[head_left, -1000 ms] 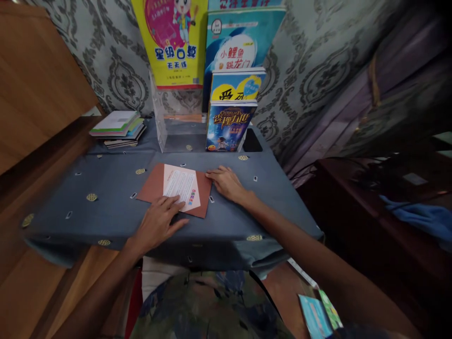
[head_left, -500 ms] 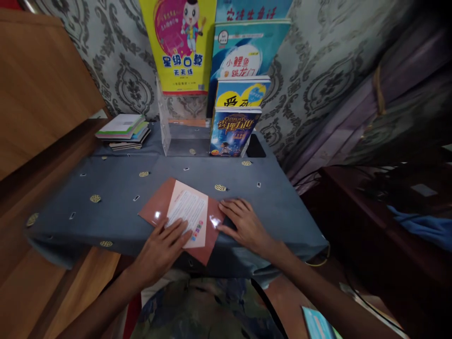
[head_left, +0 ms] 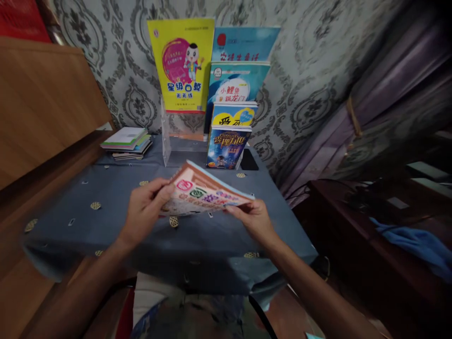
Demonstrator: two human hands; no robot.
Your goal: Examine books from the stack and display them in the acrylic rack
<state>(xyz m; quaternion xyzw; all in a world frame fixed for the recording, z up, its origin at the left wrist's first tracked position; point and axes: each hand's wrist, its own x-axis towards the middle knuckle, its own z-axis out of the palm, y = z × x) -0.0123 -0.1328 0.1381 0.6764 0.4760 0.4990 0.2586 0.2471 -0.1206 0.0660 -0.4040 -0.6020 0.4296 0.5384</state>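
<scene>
A thin book [head_left: 203, 192] with large coloured characters on its cover is held up above the table, tilted, with its lower face hidden from me. My left hand [head_left: 147, 205] grips its left end, thumb on top and fingers behind. At the right end, my right hand [head_left: 254, 220] pinches the book's corner between thumb and fingers. Beyond the book, a clear acrylic book rack [head_left: 165, 146] holds a yellow workbook [head_left: 183, 66] on its left side. On the right side of the rack, a dark blue book [head_left: 226, 147] stands in front of several others.
A stack of small books [head_left: 127, 142] lies at the table's back left. A black phone [head_left: 249, 159] rests right of the rack. Blue cloth covers the table [head_left: 116, 212]. A wooden panel [head_left: 49, 103] borders the left; a dark red cabinet [head_left: 339, 235] with a blue cloth [head_left: 416, 245] stands right.
The book lay flat on the table under both hands. Now both hands have lifted it and tipped it up, showing a different, colourful side. The view has also shifted upward.
</scene>
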